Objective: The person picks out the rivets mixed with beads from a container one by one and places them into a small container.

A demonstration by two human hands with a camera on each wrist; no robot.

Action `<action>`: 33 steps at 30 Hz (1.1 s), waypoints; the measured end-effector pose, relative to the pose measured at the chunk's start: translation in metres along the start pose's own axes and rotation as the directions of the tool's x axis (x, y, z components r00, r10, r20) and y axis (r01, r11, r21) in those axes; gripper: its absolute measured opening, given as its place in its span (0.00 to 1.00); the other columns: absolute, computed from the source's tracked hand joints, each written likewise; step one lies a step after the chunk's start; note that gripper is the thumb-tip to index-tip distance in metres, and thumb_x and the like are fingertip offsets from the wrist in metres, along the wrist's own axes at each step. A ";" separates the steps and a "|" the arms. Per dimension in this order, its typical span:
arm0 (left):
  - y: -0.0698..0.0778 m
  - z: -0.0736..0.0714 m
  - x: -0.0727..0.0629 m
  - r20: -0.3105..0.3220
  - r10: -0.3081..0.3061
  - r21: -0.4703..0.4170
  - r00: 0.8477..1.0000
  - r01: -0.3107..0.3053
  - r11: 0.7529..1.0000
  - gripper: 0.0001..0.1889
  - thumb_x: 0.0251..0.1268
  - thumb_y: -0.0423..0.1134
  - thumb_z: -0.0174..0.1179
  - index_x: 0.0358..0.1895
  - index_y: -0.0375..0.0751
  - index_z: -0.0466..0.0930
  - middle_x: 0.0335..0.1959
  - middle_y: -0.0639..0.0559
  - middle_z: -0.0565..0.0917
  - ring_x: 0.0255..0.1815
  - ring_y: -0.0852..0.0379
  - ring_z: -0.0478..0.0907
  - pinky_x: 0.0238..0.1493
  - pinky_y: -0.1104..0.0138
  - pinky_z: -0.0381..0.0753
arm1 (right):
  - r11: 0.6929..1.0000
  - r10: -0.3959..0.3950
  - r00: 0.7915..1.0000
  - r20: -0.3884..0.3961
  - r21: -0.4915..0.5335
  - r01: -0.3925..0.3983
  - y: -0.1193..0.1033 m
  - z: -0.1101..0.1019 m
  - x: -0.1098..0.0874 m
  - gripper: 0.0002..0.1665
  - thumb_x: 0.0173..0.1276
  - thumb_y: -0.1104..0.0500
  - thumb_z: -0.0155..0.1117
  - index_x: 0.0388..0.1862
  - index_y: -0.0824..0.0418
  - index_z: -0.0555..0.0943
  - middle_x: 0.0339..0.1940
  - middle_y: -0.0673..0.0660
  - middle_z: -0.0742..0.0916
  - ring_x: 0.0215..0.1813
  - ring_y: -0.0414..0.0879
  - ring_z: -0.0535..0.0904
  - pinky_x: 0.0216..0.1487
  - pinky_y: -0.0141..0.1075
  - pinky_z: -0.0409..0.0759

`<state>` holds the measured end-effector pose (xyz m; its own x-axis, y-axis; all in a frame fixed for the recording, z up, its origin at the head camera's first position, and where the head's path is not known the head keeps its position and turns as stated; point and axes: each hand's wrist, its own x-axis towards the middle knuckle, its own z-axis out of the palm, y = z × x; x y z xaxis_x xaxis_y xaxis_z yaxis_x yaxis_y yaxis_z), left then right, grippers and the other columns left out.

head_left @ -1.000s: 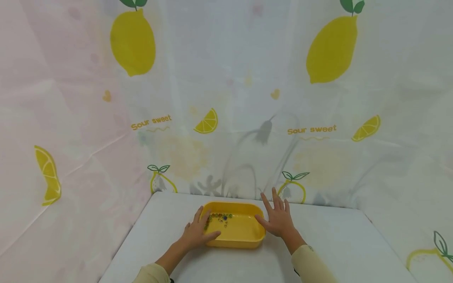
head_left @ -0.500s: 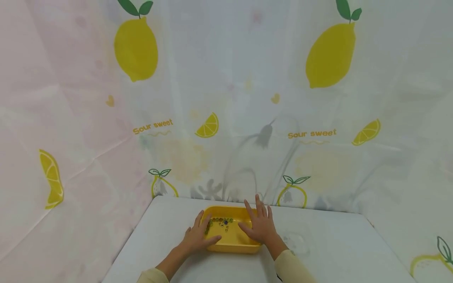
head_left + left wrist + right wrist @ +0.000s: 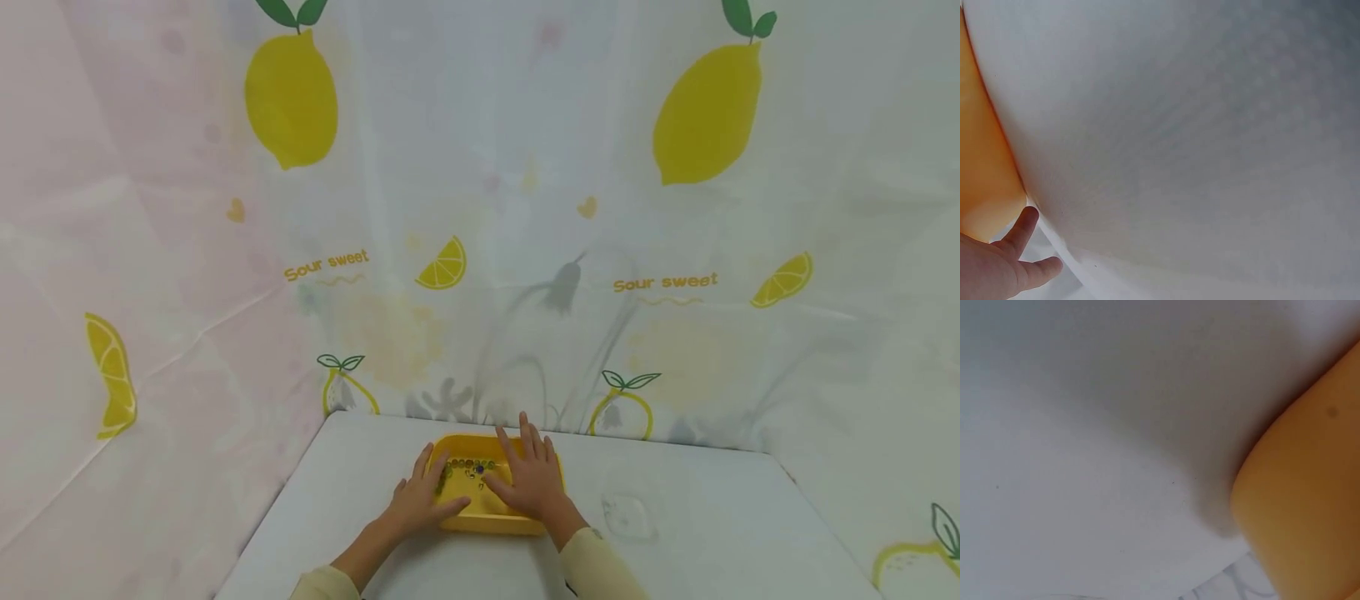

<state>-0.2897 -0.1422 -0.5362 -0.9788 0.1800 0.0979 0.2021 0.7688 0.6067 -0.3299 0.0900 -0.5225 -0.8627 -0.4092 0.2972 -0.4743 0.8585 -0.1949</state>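
A yellow plastic tray sits on the white table, with several small glass marbles lined up along its back and left inner walls. Near them lie a dark blue bead and several tiny shiny pieces. My left hand is spread at the tray's left end, the thumb reaching over the inside. Over the right half my right hand has its fingers straight and spread, hiding part of the tray floor. In the left wrist view the left fingers show beside the tray wall.
A clear, see-through object lies on the table to the right of the tray. Behind and on both sides hang sheets printed with lemons. The right wrist view holds the tray's outer corner and tabletop.
My right hand has moved left from the tray's right end to over its inside, uncovering the clear object. My left hand has stayed at the left end.
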 end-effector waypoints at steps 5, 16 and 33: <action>0.001 0.000 -0.001 -0.007 0.015 -0.005 1.000 -0.015 1.000 0.47 0.60 0.64 0.62 0.77 0.41 0.56 0.79 0.32 0.48 0.66 0.27 0.69 0.61 0.26 0.58 | 0.998 -0.059 0.998 0.007 0.000 0.059 -0.004 0.007 0.002 0.49 0.69 0.30 0.53 0.81 0.49 0.53 0.82 0.67 0.49 0.80 0.65 0.51 0.72 0.65 0.54; 0.000 0.002 -0.002 -0.015 0.014 0.007 1.000 -0.014 1.000 0.50 0.59 0.69 0.60 0.77 0.42 0.57 0.79 0.33 0.49 0.67 0.29 0.69 0.61 0.26 0.57 | 0.980 -0.160 0.978 -0.133 0.097 0.173 -0.012 0.014 0.009 0.56 0.60 0.33 0.67 0.80 0.49 0.55 0.79 0.67 0.57 0.73 0.65 0.64 0.63 0.62 0.71; 0.002 -0.002 -0.001 -0.020 0.016 0.013 1.000 -0.015 1.000 0.48 0.58 0.66 0.63 0.76 0.41 0.59 0.78 0.32 0.50 0.65 0.31 0.72 0.60 0.26 0.59 | 0.855 -0.016 0.997 -0.075 0.515 0.052 -0.013 0.032 0.023 0.25 0.55 0.52 0.79 0.41 0.69 0.80 0.35 0.61 0.84 0.32 0.46 0.78 0.33 0.32 0.76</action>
<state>-0.2886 -0.1419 -0.5335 -0.9760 0.1794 0.1234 0.2175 0.7741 0.5945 -0.3494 0.0599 -0.5433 -0.8395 -0.3982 0.3696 -0.5412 0.5536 -0.6329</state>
